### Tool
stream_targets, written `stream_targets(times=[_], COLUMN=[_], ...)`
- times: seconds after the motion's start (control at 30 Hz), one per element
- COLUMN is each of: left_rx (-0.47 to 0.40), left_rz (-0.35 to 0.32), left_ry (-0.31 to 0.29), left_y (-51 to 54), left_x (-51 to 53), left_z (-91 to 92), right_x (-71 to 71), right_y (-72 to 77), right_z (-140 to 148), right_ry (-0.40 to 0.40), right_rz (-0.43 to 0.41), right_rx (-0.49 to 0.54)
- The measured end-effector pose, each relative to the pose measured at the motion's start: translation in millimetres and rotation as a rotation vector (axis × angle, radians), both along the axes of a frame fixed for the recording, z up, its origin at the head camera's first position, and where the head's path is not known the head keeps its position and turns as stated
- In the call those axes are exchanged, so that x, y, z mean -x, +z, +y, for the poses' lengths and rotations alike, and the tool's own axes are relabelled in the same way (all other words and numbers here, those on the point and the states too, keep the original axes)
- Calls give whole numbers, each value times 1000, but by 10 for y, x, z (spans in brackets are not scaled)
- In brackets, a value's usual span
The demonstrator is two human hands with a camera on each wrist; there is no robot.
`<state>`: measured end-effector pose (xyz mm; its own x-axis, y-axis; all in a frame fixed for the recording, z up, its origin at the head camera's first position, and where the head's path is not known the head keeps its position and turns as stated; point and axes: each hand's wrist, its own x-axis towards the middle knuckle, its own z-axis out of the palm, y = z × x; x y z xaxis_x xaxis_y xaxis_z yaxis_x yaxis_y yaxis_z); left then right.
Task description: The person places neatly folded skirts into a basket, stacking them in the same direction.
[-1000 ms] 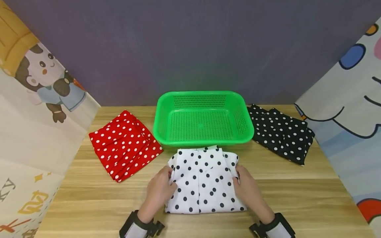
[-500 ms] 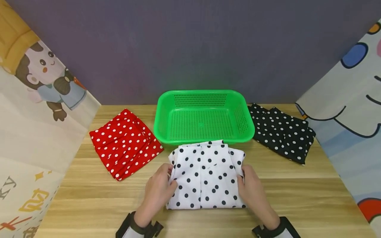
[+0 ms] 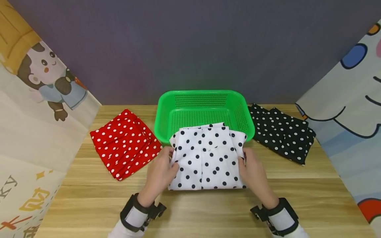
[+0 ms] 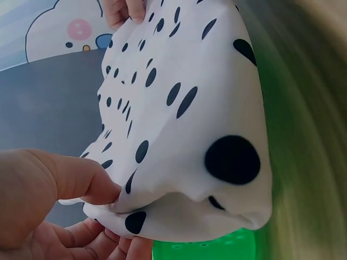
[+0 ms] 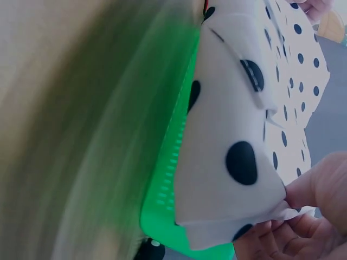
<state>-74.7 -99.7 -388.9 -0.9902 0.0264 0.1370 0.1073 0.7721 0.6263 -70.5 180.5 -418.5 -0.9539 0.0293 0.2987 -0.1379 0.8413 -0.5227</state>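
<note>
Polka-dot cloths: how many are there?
3: a red cloth left of the green basket, a black cloth right of it, and a white cloth held up, blocking part of the basket from view. Any underneath would be hidden.

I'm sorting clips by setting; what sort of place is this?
Seemingly an indoor tabletop corner, perhaps staged: a wood-grain table, a plain dark backdrop behind it, and cartoon-printed panels on both sides.

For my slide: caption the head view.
Left hand and right hand hold a folded white black-dotted cloth partly hiding a green rectangular plastic basket.
</note>
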Motion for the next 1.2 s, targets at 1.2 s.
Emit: stream_targets(times=[1.2], left_rx=[21], left_rz=[-79], left_ry=[-88], left_y=[501], left_x=[1140], left_z=[39], right_x=[1034], right_y=[648], right_z=[40], right_ry=[69], right_rz=[-35], right_rx=[-45])
